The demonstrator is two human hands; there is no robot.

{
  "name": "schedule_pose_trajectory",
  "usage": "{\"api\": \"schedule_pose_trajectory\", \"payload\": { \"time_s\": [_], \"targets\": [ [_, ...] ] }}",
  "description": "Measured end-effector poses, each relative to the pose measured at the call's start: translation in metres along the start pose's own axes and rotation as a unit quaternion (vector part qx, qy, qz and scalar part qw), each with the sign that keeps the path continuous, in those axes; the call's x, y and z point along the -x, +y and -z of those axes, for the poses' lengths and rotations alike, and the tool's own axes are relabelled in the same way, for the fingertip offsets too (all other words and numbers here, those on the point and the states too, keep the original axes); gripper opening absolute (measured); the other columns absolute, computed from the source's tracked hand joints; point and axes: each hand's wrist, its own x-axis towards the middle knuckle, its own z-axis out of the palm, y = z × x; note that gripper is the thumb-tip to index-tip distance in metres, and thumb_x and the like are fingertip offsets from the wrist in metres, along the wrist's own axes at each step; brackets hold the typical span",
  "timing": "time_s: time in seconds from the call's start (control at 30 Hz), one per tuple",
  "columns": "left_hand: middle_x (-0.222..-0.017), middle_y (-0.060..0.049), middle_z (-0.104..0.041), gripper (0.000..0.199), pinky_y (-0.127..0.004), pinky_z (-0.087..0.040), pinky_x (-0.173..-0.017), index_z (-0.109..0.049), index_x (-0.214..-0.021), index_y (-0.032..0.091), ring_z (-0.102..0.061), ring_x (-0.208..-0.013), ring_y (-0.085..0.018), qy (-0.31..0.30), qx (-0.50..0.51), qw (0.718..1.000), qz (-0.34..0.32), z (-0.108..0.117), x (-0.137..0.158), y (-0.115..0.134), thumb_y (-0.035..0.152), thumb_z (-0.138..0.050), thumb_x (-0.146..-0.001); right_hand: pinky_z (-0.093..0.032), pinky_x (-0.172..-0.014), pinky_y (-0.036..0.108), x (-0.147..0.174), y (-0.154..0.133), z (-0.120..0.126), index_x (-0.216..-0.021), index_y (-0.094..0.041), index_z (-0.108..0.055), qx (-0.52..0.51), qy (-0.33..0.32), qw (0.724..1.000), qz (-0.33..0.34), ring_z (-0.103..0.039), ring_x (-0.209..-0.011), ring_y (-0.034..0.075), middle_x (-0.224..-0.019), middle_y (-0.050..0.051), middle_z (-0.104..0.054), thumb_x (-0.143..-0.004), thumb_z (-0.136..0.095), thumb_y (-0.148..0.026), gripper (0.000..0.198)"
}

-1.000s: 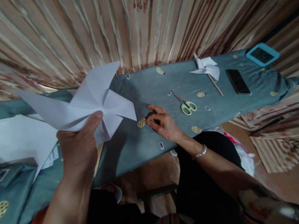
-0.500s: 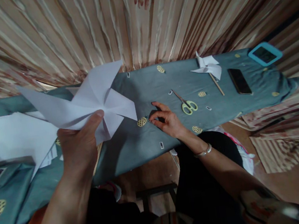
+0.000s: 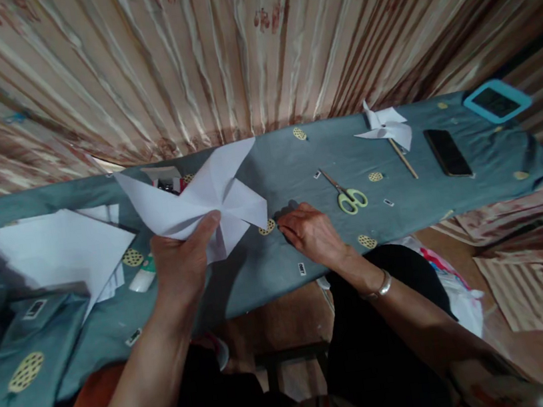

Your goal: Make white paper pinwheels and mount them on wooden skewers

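Note:
My left hand (image 3: 179,265) grips a large white paper pinwheel (image 3: 243,200), its thumb pressed at the centre where the folded points meet. The blades fan out above the cloth-covered table (image 3: 261,275). My right hand (image 3: 313,234), with a silver bangle at the wrist, rests low at the tabletop beside a yellow pineapple print. Its thumb and fingers are pinched together, and whatever they hold is too small to make out. Green-handled scissors (image 3: 350,200) lie just right of that hand.
A smaller paper pinwheel on a stick (image 3: 387,128), a black phone (image 3: 447,152) and a blue-framed digital display (image 3: 497,101) lie to the right. White paper sheets (image 3: 60,246) are at left, near a small white-and-green item (image 3: 143,275). A curtain (image 3: 210,57) hangs behind the table.
My view has shifted, so more of the table's left side shows. The pinwheel in my left hand appears farther right and lower. My right hand's fingers have drawn together at the cloth.

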Motion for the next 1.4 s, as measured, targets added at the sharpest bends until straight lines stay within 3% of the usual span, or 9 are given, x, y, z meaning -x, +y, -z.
{"api": "schedule_pose_trajectory", "payload": {
  "time_s": [0.17, 0.3, 0.37, 0.43, 0.5, 0.57, 0.8, 1.0, 1.4],
  "targets": [
    [-0.083, -0.002, -0.078, 0.020, -0.029, -0.061, -0.074, -0.076, -0.079, 0.019, -0.073, -0.080, -0.019, 0.022, -0.005, 1.000, 0.005, -0.002, 0.002, 0.003, 0.026, -0.084, -0.062, -0.052, -0.083, 0.039, 0.002, -0.002, -0.002, -0.094, -0.013, -0.074, 0.018, -0.006, 1.000, 0.022, -0.062, -0.085, 0.025, -0.092, 0.013, -0.075, -0.091, -0.052, -0.007, 0.023],
    [-0.084, -0.003, -0.079, 0.022, -0.029, -0.061, -0.072, -0.077, -0.079, 0.018, -0.073, -0.077, -0.019, 0.021, -0.026, 0.999, 0.017, -0.004, 0.004, 0.005, 0.028, -0.084, -0.061, -0.052, -0.084, 0.040, 0.002, 0.000, 0.002, -0.091, -0.016, -0.074, -0.096, 0.035, 0.995, -0.015, -0.064, -0.082, 0.023, -0.087, 0.009, -0.075, -0.092, -0.054, -0.012, 0.021],
    [-0.081, -0.004, -0.079, 0.022, -0.030, -0.061, -0.069, -0.076, -0.077, 0.018, -0.073, -0.075, -0.020, 0.024, -0.031, 0.999, 0.022, -0.005, 0.004, 0.004, 0.028, -0.084, -0.059, -0.053, -0.079, 0.037, 0.003, -0.002, 0.011, -0.088, -0.020, -0.075, -0.205, 0.083, 0.973, -0.068, -0.064, -0.078, 0.019, -0.082, 0.004, -0.074, -0.091, -0.059, -0.018, 0.016],
    [-0.080, -0.004, -0.079, 0.022, -0.031, -0.061, -0.067, -0.075, -0.077, 0.018, -0.073, -0.074, -0.022, 0.019, -0.043, 0.998, 0.028, -0.006, 0.004, 0.002, 0.027, -0.083, -0.058, -0.053, -0.073, 0.033, 0.003, -0.008, 0.025, -0.087, -0.022, -0.075, -0.313, 0.131, 0.933, -0.118, -0.064, -0.073, 0.017, -0.079, 0.001, -0.072, -0.086, -0.067, -0.022, 0.008],
    [-0.079, -0.004, -0.078, 0.021, -0.031, -0.060, -0.067, -0.075, -0.077, 0.018, -0.072, -0.073, -0.022, -0.001, -0.064, 0.998, 0.024, -0.007, 0.006, 0.001, 0.028, -0.083, -0.060, -0.053, -0.073, 0.032, 0.005, -0.021, 0.038, -0.086, -0.023, -0.075, -0.386, 0.154, 0.900, -0.131, -0.063, -0.072, 0.015, -0.080, 0.000, -0.072, -0.083, -0.071, -0.022, 0.004],
    [-0.080, -0.003, -0.078, 0.020, -0.030, -0.060, -0.069, -0.074, -0.077, 0.019, -0.072, -0.074, -0.021, -0.027, -0.087, 0.996, 0.008, -0.009, 0.010, 0.001, 0.030, -0.081, -0.062, -0.053, -0.075, 0.031, 0.006, -0.038, 0.047, -0.086, -0.024, -0.075, -0.414, 0.158, 0.889, -0.117, -0.063, -0.074, 0.014, -0.081, -0.001, -0.072, -0.083, -0.071, -0.021, 0.005],
    [-0.083, -0.002, -0.079, 0.017, -0.032, -0.059, -0.074, -0.077, -0.084, 0.020, -0.073, -0.077, -0.021, -0.088, -0.092, 0.991, -0.052, -0.011, 0.021, -0.003, 0.027, -0.077, -0.068, -0.053, -0.082, 0.034, 0.003, -0.069, 0.045, -0.091, -0.024, -0.071, -0.323, 0.170, 0.931, -0.022, -0.065, -0.087, 0.016, -0.088, 0.000, -0.073, -0.091, -0.062, -0.014, 0.013],
    [-0.082, -0.002, -0.080, 0.011, -0.033, -0.058, -0.073, -0.078, -0.080, 0.019, -0.072, -0.074, -0.021, -0.103, -0.085, 0.988, -0.078, -0.011, 0.025, -0.003, 0.023, -0.074, -0.071, -0.055, -0.080, 0.036, 0.001, -0.068, 0.042, -0.091, -0.025, -0.071, -0.287, 0.174, 0.941, -0.040, -0.066, -0.085, 0.017, -0.091, 0.001, -0.074, -0.092, -0.061, -0.017, 0.012],
    [-0.073, -0.001, -0.079, 0.008, -0.028, -0.056, -0.061, -0.079, -0.075, 0.019, -0.072, -0.064, -0.019, -0.127, -0.067, 0.986, -0.089, -0.011, 0.027, 0.000, 0.017, -0.072, -0.069, -0.053, -0.073, 0.031, 0.002, -0.065, 0.036, -0.097, -0.024, -0.064, -0.402, 0.162, 0.894, -0.118, -0.064, -0.075, 0.013, -0.088, -0.002, -0.074, -0.086, -0.068, -0.019, 0.013]
  ]
}}
